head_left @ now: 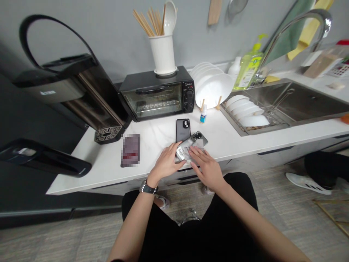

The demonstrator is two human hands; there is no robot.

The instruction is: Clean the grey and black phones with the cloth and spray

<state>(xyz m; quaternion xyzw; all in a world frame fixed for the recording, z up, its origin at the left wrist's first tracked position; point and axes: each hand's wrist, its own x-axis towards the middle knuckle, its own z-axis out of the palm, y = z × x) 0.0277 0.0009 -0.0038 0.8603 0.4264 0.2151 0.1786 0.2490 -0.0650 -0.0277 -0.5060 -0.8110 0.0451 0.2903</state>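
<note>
A smartphone (204,139) lies tilted near the counter's front edge, its camera side up, with a white barcode label (180,153) on its back. My left hand (168,162) grips the phone's left end, fingers along the upper edge and thumb at the lower edge. Stretched across the back of the phone are the fingers of my right hand (208,167), with the thumb apart near the lower edge. A light grey patch shows beside those fingers; whether it is a cloth or a reflection is unclear. Just behind the phone lies a dark-rimmed phone case (182,130), partly covered by it.
A small spray bottle (203,115) stands behind the phone. To the left are a blurred-out flat item (131,150) and a black drinks machine (81,91). A toaster oven (158,96), plates (214,89) and a sink with bowls (253,120) line the back and right.
</note>
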